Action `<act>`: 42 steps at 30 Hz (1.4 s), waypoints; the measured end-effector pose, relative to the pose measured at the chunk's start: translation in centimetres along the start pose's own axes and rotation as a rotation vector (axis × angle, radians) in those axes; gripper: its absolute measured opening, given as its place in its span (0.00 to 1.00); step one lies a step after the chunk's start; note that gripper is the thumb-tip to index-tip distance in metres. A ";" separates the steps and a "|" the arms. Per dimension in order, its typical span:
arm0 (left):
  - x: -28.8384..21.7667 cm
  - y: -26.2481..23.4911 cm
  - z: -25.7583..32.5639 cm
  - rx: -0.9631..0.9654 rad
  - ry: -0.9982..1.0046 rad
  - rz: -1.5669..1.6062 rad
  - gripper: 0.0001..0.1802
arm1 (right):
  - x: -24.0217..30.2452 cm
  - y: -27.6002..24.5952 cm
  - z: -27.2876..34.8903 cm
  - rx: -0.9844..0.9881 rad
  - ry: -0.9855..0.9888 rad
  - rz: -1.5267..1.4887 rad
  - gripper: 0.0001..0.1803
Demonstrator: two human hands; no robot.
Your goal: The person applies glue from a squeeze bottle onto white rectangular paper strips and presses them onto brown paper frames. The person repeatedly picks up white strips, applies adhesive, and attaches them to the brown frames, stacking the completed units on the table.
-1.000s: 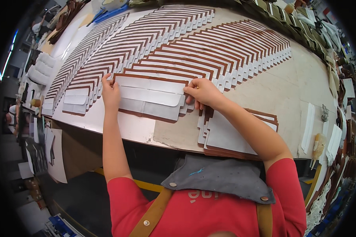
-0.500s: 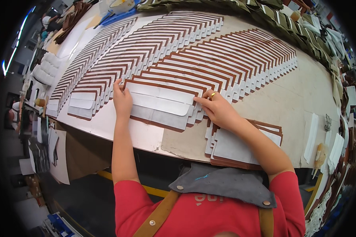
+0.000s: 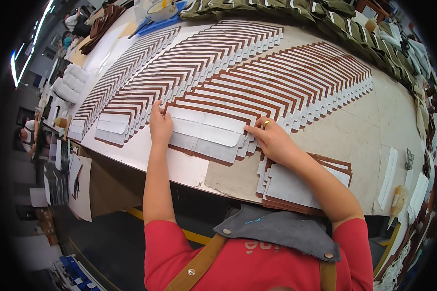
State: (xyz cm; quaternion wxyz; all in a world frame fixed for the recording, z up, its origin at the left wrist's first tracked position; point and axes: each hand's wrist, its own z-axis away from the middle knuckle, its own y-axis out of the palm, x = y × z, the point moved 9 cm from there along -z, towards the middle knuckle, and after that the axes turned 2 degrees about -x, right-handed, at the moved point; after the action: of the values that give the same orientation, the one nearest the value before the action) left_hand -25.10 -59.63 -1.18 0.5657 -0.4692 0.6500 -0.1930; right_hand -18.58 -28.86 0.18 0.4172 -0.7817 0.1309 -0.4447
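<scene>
The nearest brown leather panel [image 3: 206, 140], with a white-grey backing and a folded white strip across it, lies at the front end of a long overlapping row. My left hand [image 3: 160, 125] grips its far left corner between thumb and fingers. At its far right corner, my right hand [image 3: 273, 141], with a ring on one finger, pinches the edge. The row of similar leather panels [image 3: 286, 80] fans away behind it toward the back right. Partly under my right forearm sits a stack of loose leather panels [image 3: 296, 182].
Two more overlapping rows [image 3: 179, 65] run along the left of the table [image 3: 340, 126]. Olive fabric pieces [image 3: 320, 19] line the far edge. A blue tray [image 3: 160, 20] holds a bowl at the back. White strips [image 3: 387, 177] and a bottle [image 3: 398, 200] lie at the right.
The whole view has shifted slightly, so the table sits lower and further right. Both hands stay at the same corners of the front panel.
</scene>
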 end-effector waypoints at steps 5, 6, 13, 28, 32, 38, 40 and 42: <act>-4.6 0.1 0.8 -0.007 0.235 -0.270 0.24 | -0.3 0.1 0.1 -0.008 -0.002 -0.002 0.19; -6.5 0.6 1.6 0.015 0.352 -0.242 0.24 | -0.2 0.0 0.0 -0.008 -0.008 0.002 0.19; -12.0 7.9 8.0 0.365 0.548 -0.367 0.31 | -0.7 0.0 0.0 -0.019 -0.006 -0.071 0.17; -13.2 5.3 7.7 0.137 0.479 -0.196 0.33 | -19.1 -24.8 27.5 -0.483 0.967 0.780 0.10; -18.3 5.3 8.5 0.127 0.559 -0.029 0.28 | -22.3 -27.8 33.8 -0.362 1.299 0.861 0.09; -25.8 6.4 11.9 0.248 0.714 0.109 0.25 | -24.2 -27.9 33.8 -0.248 1.336 0.887 0.07; -27.6 5.9 13.4 0.259 0.741 0.098 0.24 | -24.8 -28.5 33.9 -0.230 1.330 0.877 0.07; -28.4 5.5 14.6 0.304 0.735 0.171 0.23 | -24.7 -30.1 34.1 -0.461 1.149 0.617 0.06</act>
State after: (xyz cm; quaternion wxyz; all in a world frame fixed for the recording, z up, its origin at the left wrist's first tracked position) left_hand -16.20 -29.31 6.11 0.3725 -0.2244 0.8098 -0.3939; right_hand -10.20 22.21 0.11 0.2124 -0.4179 0.6386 -0.6103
